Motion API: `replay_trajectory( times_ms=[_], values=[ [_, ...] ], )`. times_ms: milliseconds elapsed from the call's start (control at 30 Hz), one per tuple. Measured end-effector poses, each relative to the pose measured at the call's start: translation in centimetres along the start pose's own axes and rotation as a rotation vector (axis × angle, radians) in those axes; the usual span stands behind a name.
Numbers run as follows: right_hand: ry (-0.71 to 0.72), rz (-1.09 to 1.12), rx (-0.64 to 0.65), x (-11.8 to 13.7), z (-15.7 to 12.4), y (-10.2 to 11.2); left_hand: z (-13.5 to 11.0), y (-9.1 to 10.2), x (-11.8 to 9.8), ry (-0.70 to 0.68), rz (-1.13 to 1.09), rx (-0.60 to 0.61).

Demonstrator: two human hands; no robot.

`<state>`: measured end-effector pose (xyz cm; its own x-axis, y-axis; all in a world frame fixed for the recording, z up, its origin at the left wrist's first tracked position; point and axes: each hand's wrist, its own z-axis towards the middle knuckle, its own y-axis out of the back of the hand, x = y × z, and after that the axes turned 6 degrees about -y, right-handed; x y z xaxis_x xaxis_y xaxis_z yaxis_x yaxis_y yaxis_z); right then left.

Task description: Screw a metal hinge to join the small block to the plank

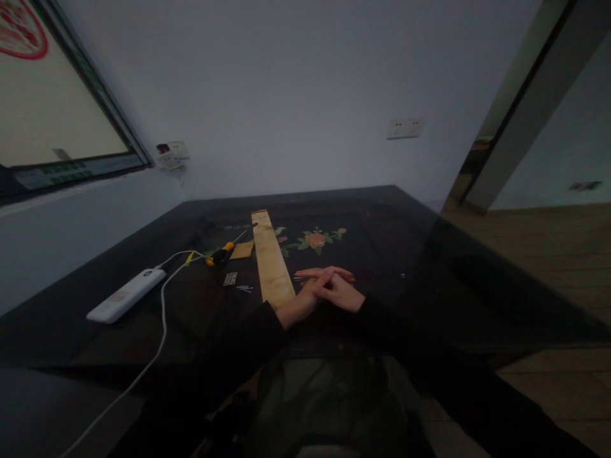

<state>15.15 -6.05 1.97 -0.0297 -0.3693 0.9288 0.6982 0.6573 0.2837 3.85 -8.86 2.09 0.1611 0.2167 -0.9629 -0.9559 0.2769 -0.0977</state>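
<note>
My left hand (305, 300) and my right hand (344, 292) rest on each other above the dark table, crossed at the fingers. The fingers that show are stretched out, and neither hand holds anything that I can see. Beside my left wrist lies a long wooden board (273, 264), its near end partly hidden by my left forearm. Left of the board are a few thin screws or nails (244, 288) and a small metal plate with holes (230, 278). Farther off, a yellow and black screwdriver (221, 254) lies near a small wooden block (242, 250).
A white power bank (126, 296) sits at the left of the black table (382, 245), its white cable (163, 312) running over the front edge. A painted flower (315, 240) decorates the tabletop. Behind stands a wall with sockets (403, 128); a window is at the left.
</note>
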Motion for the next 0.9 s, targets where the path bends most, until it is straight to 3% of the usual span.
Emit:
replay_trajectory(
  times_ms=[100, 300, 533, 767, 900],
  values=[
    [-0.018, 0.004, -0.006, 0.0, -0.1, -0.1, 0.0, -0.3, -0.1, 0.051, -0.071, 0.059],
    [-0.021, -0.037, -0.031, -0.2, -0.2, -0.2, 0.2, -0.2, 0.6, 0.067, -0.060, 0.025],
    [0.024, -0.037, 0.006, -1.1, 0.0, -0.1, 0.1, -0.3, 0.3, 0.070, 0.057, 0.022],
    [0.119, -0.094, 0.133, -1.1, -0.8, 0.9, -0.1, 0.1, -0.3, -0.020, 0.312, 0.160],
    [0.138, -0.104, 0.101, -0.9, -1.3, 1.0, 0.0, -0.1, -0.5, -0.001, 0.360, 0.197]
  ],
)
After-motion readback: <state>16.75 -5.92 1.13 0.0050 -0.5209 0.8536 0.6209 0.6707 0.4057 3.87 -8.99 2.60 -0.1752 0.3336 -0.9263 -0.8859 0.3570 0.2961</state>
